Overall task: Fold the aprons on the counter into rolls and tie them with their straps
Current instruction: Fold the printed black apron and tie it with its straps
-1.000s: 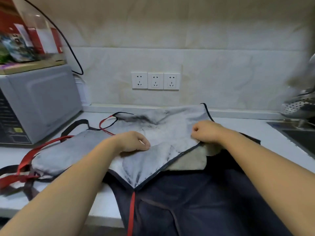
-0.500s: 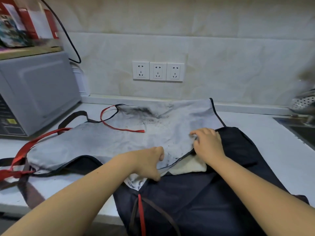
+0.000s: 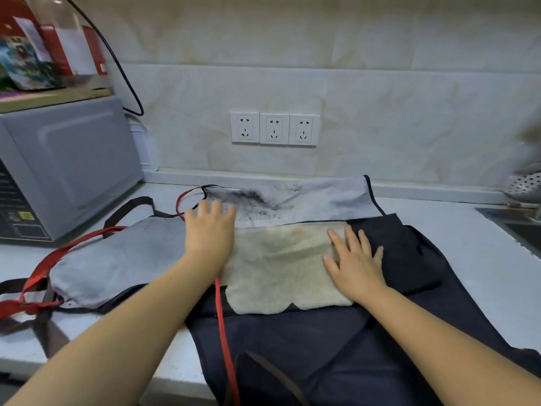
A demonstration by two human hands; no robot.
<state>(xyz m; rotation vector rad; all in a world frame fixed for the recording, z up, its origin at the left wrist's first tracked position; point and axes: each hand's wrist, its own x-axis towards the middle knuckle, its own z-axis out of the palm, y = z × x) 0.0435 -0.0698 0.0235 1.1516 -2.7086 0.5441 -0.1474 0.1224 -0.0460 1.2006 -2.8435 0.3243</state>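
pressing flat, fingers spread: left hand (image 3: 209,230) on grey apron (image 3: 117,265), right hand (image 3: 354,260) on cream patch (image 3: 272,268). apron under both palms, long axis left-right on counter (image 3: 468,244); red strap (image 3: 224,332) nearest left hand.

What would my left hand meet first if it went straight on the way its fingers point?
Your left hand lies flat on the grey apron; straight ahead it would cross that apron's dark-trimmed edge, then probably reach the counter and wall ledge.
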